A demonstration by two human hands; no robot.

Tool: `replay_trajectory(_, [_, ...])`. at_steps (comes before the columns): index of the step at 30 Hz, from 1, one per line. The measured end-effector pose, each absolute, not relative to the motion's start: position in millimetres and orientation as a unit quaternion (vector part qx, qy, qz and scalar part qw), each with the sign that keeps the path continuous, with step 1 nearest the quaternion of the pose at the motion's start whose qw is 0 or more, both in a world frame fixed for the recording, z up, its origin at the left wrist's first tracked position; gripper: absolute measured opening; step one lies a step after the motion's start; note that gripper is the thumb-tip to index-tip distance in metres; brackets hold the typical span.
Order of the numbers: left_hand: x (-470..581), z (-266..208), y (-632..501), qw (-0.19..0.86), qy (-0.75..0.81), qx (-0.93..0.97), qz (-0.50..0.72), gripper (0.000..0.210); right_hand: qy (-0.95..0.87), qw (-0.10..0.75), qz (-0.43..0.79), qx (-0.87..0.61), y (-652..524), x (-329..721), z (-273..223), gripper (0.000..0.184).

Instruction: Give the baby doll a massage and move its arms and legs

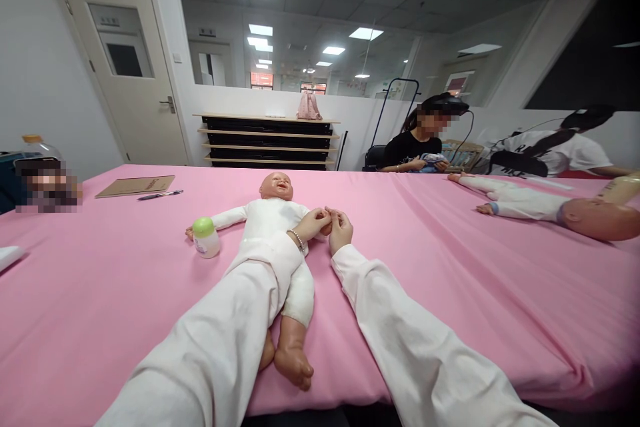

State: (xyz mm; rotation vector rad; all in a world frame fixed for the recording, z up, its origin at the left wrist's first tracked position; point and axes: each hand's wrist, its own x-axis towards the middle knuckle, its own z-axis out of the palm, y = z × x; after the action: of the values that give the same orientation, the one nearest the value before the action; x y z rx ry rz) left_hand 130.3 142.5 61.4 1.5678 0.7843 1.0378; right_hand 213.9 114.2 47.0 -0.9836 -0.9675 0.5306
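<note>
A baby doll (270, 213) with a white cloth body lies on its back on the pink-covered table (425, 267), its head away from me. My left hand (314, 223), with a beaded bracelet at the wrist, reaches across the doll's body and is closed around the doll's hand. Close beside it, my right hand (341, 228) pinches at the same small hand, fingertips meeting those of my left. Most of the doll's hand is hidden by my fingers. A small jar with a green lid (206, 238) stands by the doll's other arm.
A brown notebook (135, 185) and a pen (161, 195) lie at the far left. Another doll (555, 205) lies at the right edge. Two people sit beyond the table, one holding cloth (434, 161). A shelf (267, 140) stands against the wall.
</note>
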Motion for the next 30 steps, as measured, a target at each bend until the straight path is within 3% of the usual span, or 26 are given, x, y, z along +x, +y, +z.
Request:
replay_trajectory(8, [127, 65, 141, 0.511, 0.346, 0.634, 0.465, 0.03, -0.533, 0.687, 0.192, -0.455, 109, 205, 37, 0.05])
replay_trajectory(21, [71, 117, 192, 0.503, 0.345, 0.606, 0.511, 0.021, -0.498, 0.662, 0.148, -0.539, 110, 219, 43, 0.043])
replay_trajectory(27, [93, 95, 166, 0.512, 0.336, 0.609, 0.504, 0.031, -0.586, 0.656, 0.183, -0.44, 107, 216, 38, 0.054])
replay_trajectory(30, [111, 81, 148, 0.516, 0.332, 0.614, 0.497, 0.029, -0.582, 0.648, 0.174, -0.46, 109, 214, 36, 0.055])
